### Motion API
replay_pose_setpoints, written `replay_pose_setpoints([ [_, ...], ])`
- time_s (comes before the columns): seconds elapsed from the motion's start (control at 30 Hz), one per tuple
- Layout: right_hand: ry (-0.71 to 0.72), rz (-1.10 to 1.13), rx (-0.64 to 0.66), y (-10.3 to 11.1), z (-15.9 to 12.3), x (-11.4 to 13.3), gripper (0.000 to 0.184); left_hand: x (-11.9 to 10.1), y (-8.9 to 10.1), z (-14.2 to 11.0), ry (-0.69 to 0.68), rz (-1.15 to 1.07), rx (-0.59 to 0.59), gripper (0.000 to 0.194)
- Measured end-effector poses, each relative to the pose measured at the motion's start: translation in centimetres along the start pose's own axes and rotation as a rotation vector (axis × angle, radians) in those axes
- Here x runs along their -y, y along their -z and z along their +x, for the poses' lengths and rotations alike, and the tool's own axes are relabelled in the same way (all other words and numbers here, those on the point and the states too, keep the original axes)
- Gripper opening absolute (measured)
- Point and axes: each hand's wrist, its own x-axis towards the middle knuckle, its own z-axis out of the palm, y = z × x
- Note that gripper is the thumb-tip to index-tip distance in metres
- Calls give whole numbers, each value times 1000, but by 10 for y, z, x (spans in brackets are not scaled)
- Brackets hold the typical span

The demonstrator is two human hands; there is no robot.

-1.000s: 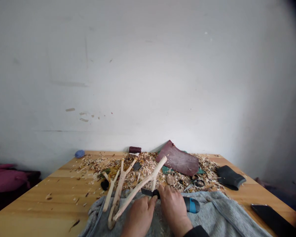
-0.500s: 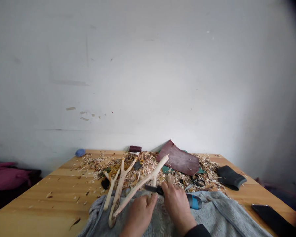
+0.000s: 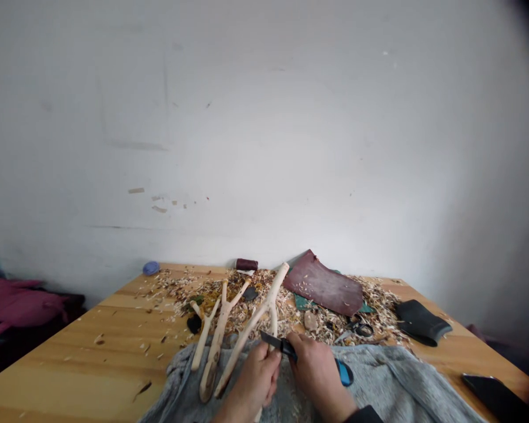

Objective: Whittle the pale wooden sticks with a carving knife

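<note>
The left hand (image 3: 253, 379) has swung the peeled forked branch (image 3: 255, 320) more upright, and the right hand (image 3: 320, 379) has closed in beside it. The left hand is closed around the branch's stem, with the fork pointing far and the stem's end poking out near. The right hand is closed on the blue-and-black handle of a knife (image 3: 282, 348), its blade against the stem. Both hands are over a grey fleece (image 3: 379, 376) on the near edge of the wooden surface (image 3: 70, 364). Two other forked branches (image 3: 218, 343) lie just left, and wood shavings (image 3: 374, 308) and a maroon leather piece (image 3: 324, 288) are farther off.
</note>
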Motion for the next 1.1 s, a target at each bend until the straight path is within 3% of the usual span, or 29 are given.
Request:
replay_pose_setpoints([
  [0.2, 2, -88, 15, 1, -1, 0, 28, -5, 1, -1, -41, 198, -105, 23],
  [0.4, -19, -97, 47, 4, -2, 5, 21, -18, 2, -10, -119, 328, -41, 26],
  [0.53, -13, -90, 29, 4, -4, 8, 21, -22, 1, -12, -99, 577, -182, 26],
  [0.63, -20, -108, 41, 5, -4, 10, 23, -20, 0, -10, -73, 695, -215, 26],
  [0.9, -38, -161, 52, 8, -3, 11, 24, -25, -1, -13, -115, 727, -178, 28],
  [1.1, -35, -195, -22, 6, -4, 11, 22, -25, -2, -14, -150, 725, -159, 27],
])
